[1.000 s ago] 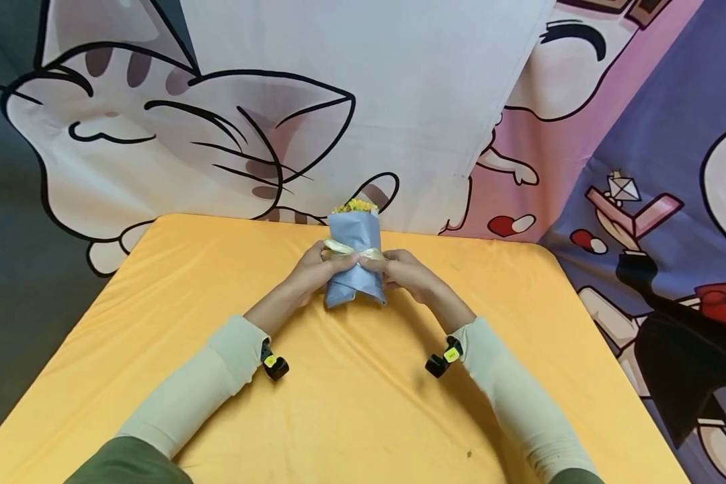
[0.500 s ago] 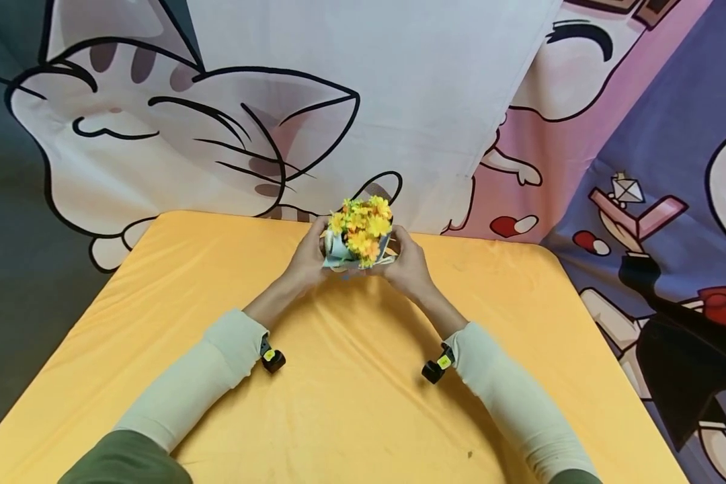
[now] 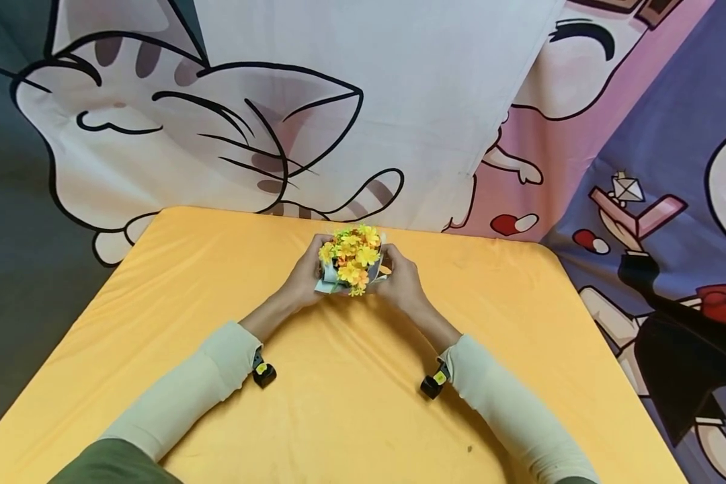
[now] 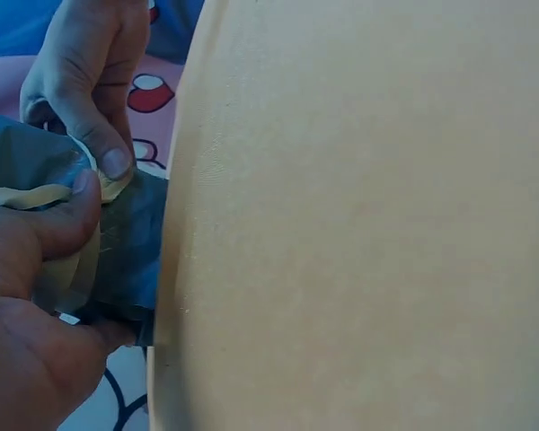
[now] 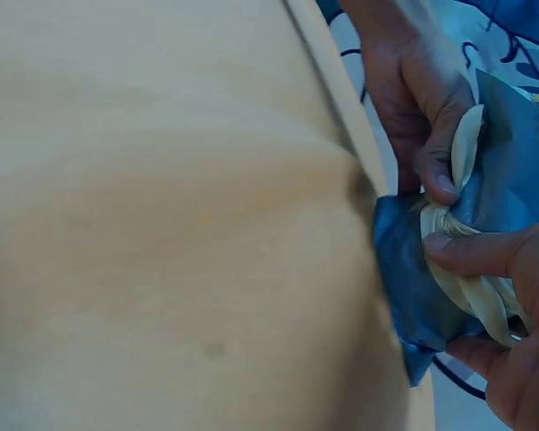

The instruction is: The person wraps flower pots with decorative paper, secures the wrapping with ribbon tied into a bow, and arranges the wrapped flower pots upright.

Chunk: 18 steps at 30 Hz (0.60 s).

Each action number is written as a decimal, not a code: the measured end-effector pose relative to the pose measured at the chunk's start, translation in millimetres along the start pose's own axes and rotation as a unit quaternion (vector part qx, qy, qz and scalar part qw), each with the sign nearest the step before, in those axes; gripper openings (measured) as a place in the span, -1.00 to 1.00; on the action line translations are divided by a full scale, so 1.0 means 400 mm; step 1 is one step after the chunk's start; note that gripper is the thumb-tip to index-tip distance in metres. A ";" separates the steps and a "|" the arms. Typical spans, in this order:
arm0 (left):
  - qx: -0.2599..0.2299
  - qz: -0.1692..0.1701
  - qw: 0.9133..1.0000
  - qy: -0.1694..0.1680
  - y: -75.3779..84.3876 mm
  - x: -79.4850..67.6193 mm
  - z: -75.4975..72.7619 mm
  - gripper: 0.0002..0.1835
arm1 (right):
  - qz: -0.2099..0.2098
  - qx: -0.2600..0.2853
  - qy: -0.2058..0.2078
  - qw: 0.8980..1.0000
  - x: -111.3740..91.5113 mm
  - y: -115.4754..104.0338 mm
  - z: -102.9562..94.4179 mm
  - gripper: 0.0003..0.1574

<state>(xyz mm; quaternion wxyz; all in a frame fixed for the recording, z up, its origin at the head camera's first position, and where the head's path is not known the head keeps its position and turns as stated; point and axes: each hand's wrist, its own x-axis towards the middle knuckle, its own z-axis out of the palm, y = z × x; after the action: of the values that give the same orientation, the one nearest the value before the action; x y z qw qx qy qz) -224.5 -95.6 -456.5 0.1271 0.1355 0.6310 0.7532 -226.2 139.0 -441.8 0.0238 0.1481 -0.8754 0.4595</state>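
A small bouquet of yellow and orange flowers is held between both hands near the far edge of the table, its blooms facing the head camera. Blue-grey wrapping paper surrounds the stems, and a cream ribbon is tied about its middle. My left hand grips one side of the wrapped bouquet, its thumb on the paper by the ribbon knot. On the other side my right hand grips it too, thumb over the ribbon. In the head view the blooms hide most of the wrapping and the bow.
A yellow cloth covers the table, with a small dark spot near the front right. Behind the table hangs a printed backdrop with a cartoon cat and figures. A small black camera is strapped to each wrist.
The bouquet has tipped from showing its wrapped side and bow to showing its flower tops. Both hands turned with it, then came slightly nearer to the body.
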 end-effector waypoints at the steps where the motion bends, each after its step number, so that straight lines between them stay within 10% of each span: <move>1: 0.079 0.016 0.997 0.005 0.000 -0.002 -0.002 -0.24 | 0.006 0.000 -0.004 1.000 0.001 0.001 0.000 -0.16; 4: 0.231 0.036 0.972 0.025 0.001 -0.004 -0.006 -0.09 | 0.024 0.011 -0.018 0.999 0.014 0.007 -0.002 -0.15; 11: 0.183 -0.052 0.982 0.007 0.021 0.021 -0.002 -0.28 | 0.063 0.011 -0.066 0.996 0.067 0.004 -0.028 -0.04; 18: 0.202 -0.069 0.977 0.005 0.020 0.037 -0.010 -0.19 | 0.061 -0.015 -0.088 0.994 0.075 0.010 -0.038 -0.08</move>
<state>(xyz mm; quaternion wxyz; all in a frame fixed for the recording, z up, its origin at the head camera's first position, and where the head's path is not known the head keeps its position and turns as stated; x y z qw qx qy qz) -239.6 -95.2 -448.4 0.1454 0.1106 0.7784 0.6006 -257.4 146.4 -430.6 -0.0794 0.1344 -0.8882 0.4321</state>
